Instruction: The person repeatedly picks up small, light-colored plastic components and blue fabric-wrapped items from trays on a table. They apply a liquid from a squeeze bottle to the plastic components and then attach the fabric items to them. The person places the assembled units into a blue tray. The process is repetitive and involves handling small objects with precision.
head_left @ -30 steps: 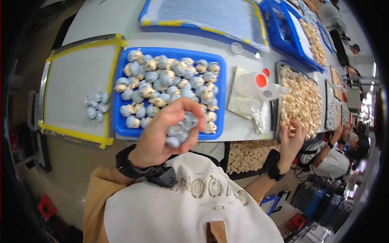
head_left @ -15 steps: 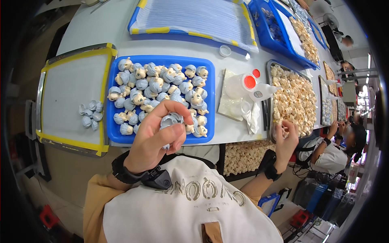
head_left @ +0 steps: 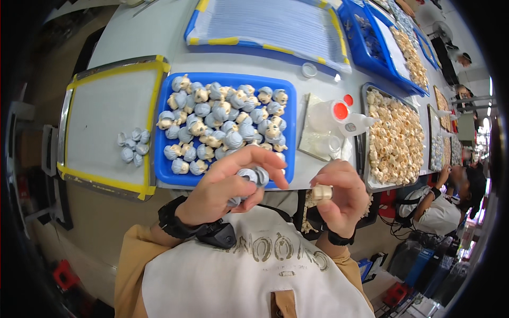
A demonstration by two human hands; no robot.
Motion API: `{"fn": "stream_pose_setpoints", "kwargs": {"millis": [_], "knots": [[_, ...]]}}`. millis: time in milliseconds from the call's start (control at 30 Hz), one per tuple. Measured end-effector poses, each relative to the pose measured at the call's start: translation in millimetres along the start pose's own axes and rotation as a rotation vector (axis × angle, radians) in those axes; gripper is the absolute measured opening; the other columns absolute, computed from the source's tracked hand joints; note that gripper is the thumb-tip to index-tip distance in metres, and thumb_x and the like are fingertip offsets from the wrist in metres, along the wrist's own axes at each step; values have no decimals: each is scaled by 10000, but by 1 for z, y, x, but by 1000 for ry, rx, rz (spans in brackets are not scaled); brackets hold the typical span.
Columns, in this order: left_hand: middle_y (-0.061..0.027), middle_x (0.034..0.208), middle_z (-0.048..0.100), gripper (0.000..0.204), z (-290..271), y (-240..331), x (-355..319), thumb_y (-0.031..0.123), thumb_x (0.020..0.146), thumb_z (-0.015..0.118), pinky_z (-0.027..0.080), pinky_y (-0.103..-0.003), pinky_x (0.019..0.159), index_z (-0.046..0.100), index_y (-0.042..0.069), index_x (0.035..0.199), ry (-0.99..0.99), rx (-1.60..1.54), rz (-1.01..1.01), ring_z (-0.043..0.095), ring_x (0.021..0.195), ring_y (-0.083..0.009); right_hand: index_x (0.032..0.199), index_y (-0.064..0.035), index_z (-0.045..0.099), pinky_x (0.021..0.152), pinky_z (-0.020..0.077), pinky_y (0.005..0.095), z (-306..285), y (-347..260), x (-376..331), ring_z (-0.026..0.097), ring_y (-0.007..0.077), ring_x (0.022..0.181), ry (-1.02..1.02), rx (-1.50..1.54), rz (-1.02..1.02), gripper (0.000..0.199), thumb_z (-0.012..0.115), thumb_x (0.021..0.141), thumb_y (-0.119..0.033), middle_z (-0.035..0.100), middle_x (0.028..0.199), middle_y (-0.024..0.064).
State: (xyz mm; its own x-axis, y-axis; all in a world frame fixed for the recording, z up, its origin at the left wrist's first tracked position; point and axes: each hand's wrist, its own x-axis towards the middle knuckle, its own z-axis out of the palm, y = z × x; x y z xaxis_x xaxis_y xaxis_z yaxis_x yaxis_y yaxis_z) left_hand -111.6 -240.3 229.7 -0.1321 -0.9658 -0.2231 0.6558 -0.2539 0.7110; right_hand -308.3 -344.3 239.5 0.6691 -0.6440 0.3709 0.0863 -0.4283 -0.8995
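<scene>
Several blue-grey doll hair pieces [head_left: 259, 175] are cupped in my left hand [head_left: 214, 191], its fingers curled around them in front of the blue tray [head_left: 160, 153]. My right hand [head_left: 344, 199] pinches a cream doll head part [head_left: 322, 192] between thumb and fingers, a short gap to the right of the left hand. Inside the blue tray lie many small doll heads [head_left: 220, 113] with blue-grey hair and cream faces. More cream head parts [head_left: 395, 143] fill the metal tray on the right.
At left, a yellow-taped frame board [head_left: 108, 116] carries a few loose hair pieces [head_left: 135, 146]. Between the trays stand a red-capped bottle [head_left: 339, 110] and a white squeeze bottle [head_left: 356, 126]. A taped blue tray [head_left: 270, 26] lies at the back. Another person [head_left: 429, 199] sits at the far right.
My right hand has left the metal tray and come left, with a cream doll head part in its fingers. My left hand, still holding the hair pieces, has turned and lowered slightly.
</scene>
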Motion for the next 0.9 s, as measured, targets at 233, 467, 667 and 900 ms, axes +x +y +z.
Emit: {"fn": "stream_pose_setpoints", "kwargs": {"millis": [233, 467, 667, 900], "knots": [[-236, 1087, 553, 361, 1, -4, 0, 169, 808, 459, 324, -173, 433, 467, -3, 1126, -3, -71, 70, 425, 518, -58, 954, 38, 537, 661, 383, 282, 11, 3, -15, 492, 166, 713, 117, 187, 125, 322, 693, 771, -176, 564, 804, 99], [-171, 1004, 568, 238, -1, -6, 0, 152, 806, 457, 320, -188, 424, 553, -17, 943, -4, -40, 45, 465, 541, -74, 974, 39, 538, 690, 388, 280, 12, 5, -17, 498, 170, 748, 116, 200, 169, 349, 709, 760, -178, 556, 832, 93], [-146, 1007, 571, 443, 0, -5, -1, 143, 719, 478, 320, -180, 418, 510, -57, 1112, -15, -73, 76, 456, 546, -61, 987, 40, 538, 721, 403, 295, 15, 2, -17, 530, 193, 807, 81, 217, 179, 320, 699, 745, -92, 589, 915, 131], [-132, 1108, 543, 594, 7, -6, 1, 121, 705, 454, 345, -178, 473, 401, -17, 1280, 4, 56, 26, 426, 557, -41, 952, -14, 592, 570, 442, 292, 28, -12, 2, 560, 204, 638, -72, -131, -90, 377, 763, 616, -17, 617, 760, 83]]}}
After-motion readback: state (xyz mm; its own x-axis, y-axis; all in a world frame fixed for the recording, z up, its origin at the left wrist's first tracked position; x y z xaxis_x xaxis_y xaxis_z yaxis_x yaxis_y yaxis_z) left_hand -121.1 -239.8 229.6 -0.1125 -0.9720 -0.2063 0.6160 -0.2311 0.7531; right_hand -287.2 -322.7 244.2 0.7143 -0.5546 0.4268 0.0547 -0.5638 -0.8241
